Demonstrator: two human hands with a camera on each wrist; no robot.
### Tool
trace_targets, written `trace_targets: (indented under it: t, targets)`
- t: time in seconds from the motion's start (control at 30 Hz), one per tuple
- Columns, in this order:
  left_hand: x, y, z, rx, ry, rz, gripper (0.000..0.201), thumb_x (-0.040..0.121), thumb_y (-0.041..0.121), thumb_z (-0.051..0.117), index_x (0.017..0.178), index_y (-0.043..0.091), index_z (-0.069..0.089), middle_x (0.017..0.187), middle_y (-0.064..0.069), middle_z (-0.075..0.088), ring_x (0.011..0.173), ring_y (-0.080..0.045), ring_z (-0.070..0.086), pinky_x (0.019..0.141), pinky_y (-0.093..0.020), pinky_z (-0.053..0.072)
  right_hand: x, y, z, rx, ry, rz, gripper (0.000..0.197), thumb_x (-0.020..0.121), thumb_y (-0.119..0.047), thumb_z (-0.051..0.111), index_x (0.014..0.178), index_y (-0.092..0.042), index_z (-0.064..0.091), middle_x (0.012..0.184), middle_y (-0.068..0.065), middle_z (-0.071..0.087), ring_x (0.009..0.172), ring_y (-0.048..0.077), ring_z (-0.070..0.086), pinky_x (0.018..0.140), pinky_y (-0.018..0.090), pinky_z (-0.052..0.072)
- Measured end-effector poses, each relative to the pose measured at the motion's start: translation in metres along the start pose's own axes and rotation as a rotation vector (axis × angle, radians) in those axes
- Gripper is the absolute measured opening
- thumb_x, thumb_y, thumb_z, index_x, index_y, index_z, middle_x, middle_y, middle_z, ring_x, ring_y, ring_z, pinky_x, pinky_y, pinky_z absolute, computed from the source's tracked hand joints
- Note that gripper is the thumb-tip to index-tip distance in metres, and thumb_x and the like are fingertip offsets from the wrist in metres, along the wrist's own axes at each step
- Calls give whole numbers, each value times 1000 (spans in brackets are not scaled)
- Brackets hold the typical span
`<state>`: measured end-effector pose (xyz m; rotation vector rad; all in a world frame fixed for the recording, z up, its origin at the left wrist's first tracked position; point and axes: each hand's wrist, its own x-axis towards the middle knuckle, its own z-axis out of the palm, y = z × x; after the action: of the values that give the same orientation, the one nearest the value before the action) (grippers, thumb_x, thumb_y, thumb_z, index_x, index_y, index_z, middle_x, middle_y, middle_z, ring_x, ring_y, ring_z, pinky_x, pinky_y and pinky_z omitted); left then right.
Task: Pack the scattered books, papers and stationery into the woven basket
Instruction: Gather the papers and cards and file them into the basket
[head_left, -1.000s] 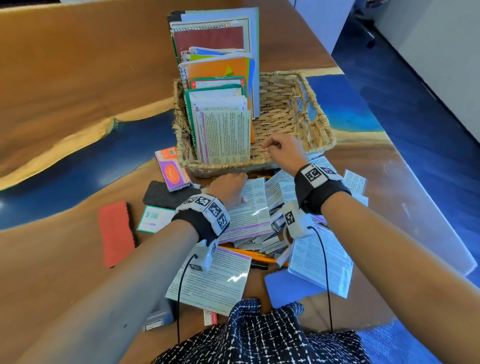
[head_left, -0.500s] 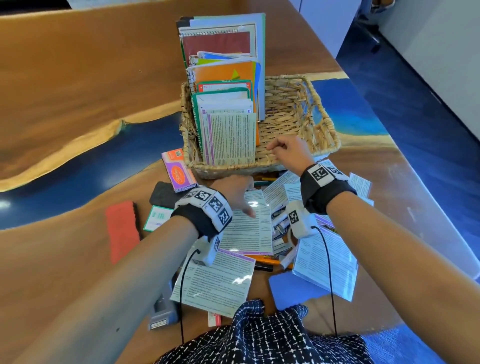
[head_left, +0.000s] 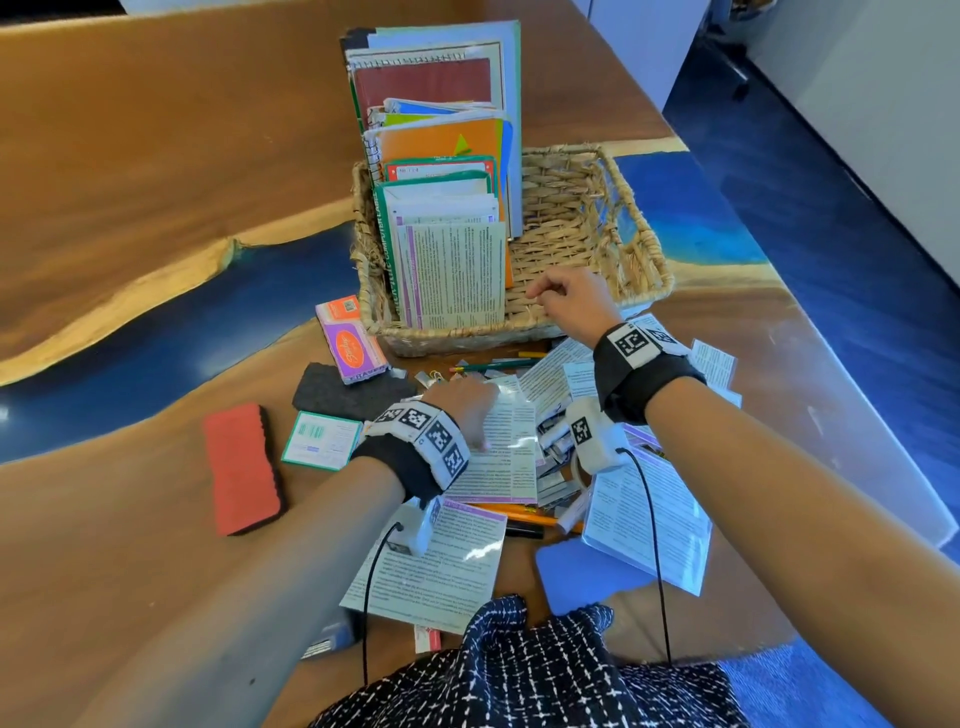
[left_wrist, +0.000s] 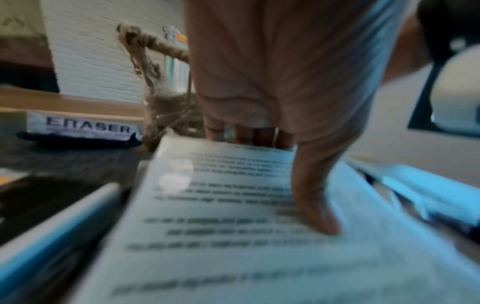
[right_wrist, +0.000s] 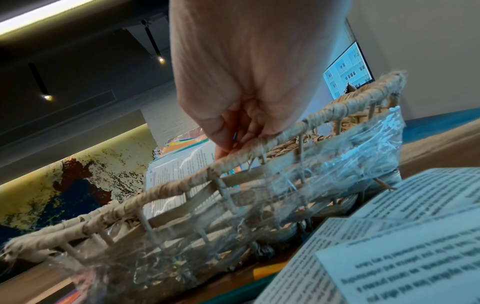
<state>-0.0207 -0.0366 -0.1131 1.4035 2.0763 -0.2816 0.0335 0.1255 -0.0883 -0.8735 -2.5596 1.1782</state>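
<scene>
Right now my left hand (head_left: 465, 402) lies on a printed sheet (head_left: 506, 452) in the loose pile in front of the woven basket (head_left: 582, 228); the left wrist view shows my thumb (left_wrist: 315, 207) pressed on top and the fingers curled over the sheet's far edge, pinching it. My right hand (head_left: 571, 299) is curled at the basket's near rim, fingertips (right_wrist: 228, 147) bunched together just inside it; I cannot tell whether they hold anything. Notebooks (head_left: 441, 140) stand upright in the basket's left side. More papers (head_left: 649, 519), pencils (head_left: 493, 366) and a boxed eraser (head_left: 350, 343) lie on the table
</scene>
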Motion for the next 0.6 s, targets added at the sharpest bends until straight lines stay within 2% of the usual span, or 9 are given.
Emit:
trace_targets:
  t: [0.07, 0.17, 0.27, 0.33, 0.4, 0.43, 0.5, 0.53, 0.6]
  targets:
    - [-3, 0, -16, -143, 59, 37, 31, 90, 25, 59, 113, 6, 48, 123, -11, 56, 103, -25, 55, 86, -34, 47, 1, 1, 0, 19, -5, 17, 25, 89, 1, 44, 92, -5, 68, 82, -3, 60, 76, 15, 55, 74, 27, 47]
    - [-13, -4, -52, -425, 222, 11, 26, 92, 16, 55, 118, 13, 53, 117, -2, 56, 109, -22, 54, 87, -27, 39, 5, 1, 1, 100, -15, 59, 23, 92, -6, 46, 83, -10, 66, 74, -2, 59, 62, 7, 50, 64, 20, 43]
    - [-19, -21, -87, -609, 376, 1, 10, 93, 18, 53, 104, 17, 52, 106, -1, 54, 105, -21, 53, 80, -25, 41, 7, -6, -2, 348, -11, 166, 40, 98, -28, 42, 64, -14, 59, 67, -2, 56, 60, 8, 48, 65, 22, 39]
    - [-17, -38, -102, -721, 509, -27, 16, 96, 17, 50, 110, 11, 52, 114, -8, 56, 108, -25, 53, 80, -27, 41, 7, -10, -5, 429, -29, 214, 55, 99, -45, 29, 70, -9, 59, 70, 3, 56, 66, 13, 51, 72, 27, 39]
    - [-11, -55, -111, -841, 659, -72, 18, 97, 16, 46, 113, 9, 51, 122, -13, 55, 113, -29, 52, 82, -26, 39, 9, -12, -7, 531, -64, 193, 66, 99, -52, 18, 84, -7, 64, 76, 6, 60, 70, 14, 54, 76, 28, 41]
    - [-8, -61, -114, -925, 718, -100, 24, 98, 17, 45, 120, 11, 51, 125, -11, 55, 116, -28, 52, 89, -29, 42, 10, -13, -8, 584, -85, 185, 66, 98, -52, 16, 90, -8, 66, 80, 5, 62, 72, 14, 55, 76, 27, 42]
    - [-3, -69, -118, -1045, 777, -124, 32, 99, 17, 42, 130, 14, 47, 131, -6, 53, 119, -26, 50, 99, -41, 43, 14, -16, -7, 636, -122, 176, 50, 99, -48, 27, 96, -14, 64, 81, 1, 62, 68, 11, 53, 69, 23, 43]
    - [0, -70, -118, -1063, 794, -119, 33, 99, 16, 41, 131, 14, 46, 131, -6, 53, 119, -26, 49, 101, -43, 42, 16, -19, -5, 633, -142, 155, 35, 99, -40, 37, 96, -16, 63, 81, 0, 60, 62, 8, 50, 63, 20, 42]
    - [5, -70, -118, -1072, 794, -87, 33, 99, 14, 39, 132, 13, 45, 130, -5, 53, 117, -23, 49, 100, -40, 41, 22, -25, 1, 611, -160, 93, 12, 96, -19, 50, 89, -15, 58, 76, 2, 55, 52, 5, 45, 53, 15, 39]
